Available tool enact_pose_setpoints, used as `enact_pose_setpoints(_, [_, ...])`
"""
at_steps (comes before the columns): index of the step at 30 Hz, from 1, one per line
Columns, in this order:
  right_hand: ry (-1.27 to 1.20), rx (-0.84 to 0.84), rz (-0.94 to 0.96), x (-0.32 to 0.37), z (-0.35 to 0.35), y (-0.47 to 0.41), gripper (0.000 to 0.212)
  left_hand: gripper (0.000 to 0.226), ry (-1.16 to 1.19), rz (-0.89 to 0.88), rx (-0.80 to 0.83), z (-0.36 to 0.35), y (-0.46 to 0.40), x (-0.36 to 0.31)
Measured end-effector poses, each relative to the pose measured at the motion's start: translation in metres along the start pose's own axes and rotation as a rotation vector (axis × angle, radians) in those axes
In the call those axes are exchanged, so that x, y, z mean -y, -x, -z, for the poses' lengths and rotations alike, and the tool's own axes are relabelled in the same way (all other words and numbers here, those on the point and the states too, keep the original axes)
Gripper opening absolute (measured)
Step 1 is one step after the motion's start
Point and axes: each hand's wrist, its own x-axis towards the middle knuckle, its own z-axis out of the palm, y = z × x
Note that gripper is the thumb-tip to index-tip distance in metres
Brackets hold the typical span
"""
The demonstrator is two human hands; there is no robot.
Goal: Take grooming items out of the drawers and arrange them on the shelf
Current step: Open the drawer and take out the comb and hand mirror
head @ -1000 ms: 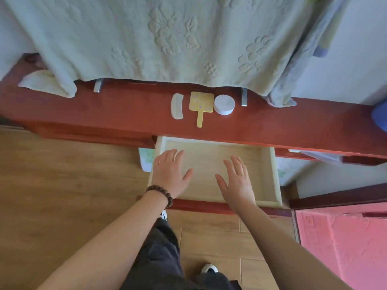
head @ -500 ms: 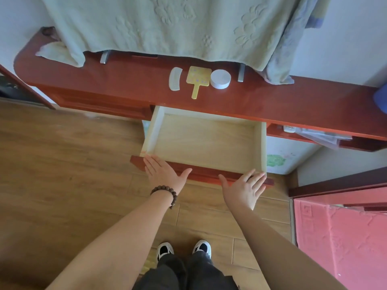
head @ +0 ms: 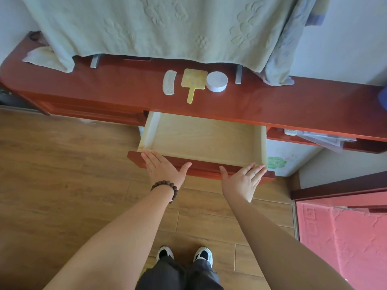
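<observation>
A white comb (head: 169, 82), a yellow hand mirror (head: 193, 83) and a round white jar (head: 217, 81) lie in a row on the red-brown shelf (head: 293, 101). Below it a pale wooden drawer (head: 205, 139) is pulled out, and nothing shows inside it. My left hand (head: 165, 167) has straight fingers laid against the left part of the drawer's red front edge. My right hand (head: 243, 178) is flat, its fingertips touching the right part of the same edge.
A pale green towel (head: 157, 24) hangs over the back of the shelf. A second drawer (head: 326, 139) with papers stands partly out at the right. A pink mat (head: 343, 243) lies on the wooden floor at the right. My shoes (head: 184, 254) are below.
Both hands have come out of the drawer's inside and back to its front edge. The view has pulled back and shows more floor and my shoes.
</observation>
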Motion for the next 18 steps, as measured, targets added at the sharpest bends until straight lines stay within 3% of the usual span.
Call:
enact_pose_setpoints(12, [-0.128,-0.134,-0.099,0.045,-0.007,-0.07,0.117,0.129,0.142,-0.039,-0.093,0.008,-0.071,-0.039])
enact_pose_setpoints(18, [-0.325,-0.171,-0.229,0.058,-0.01,-0.095,0.13,0.141,0.495,0.212,-0.046,0.004,-0.086,-0.053])
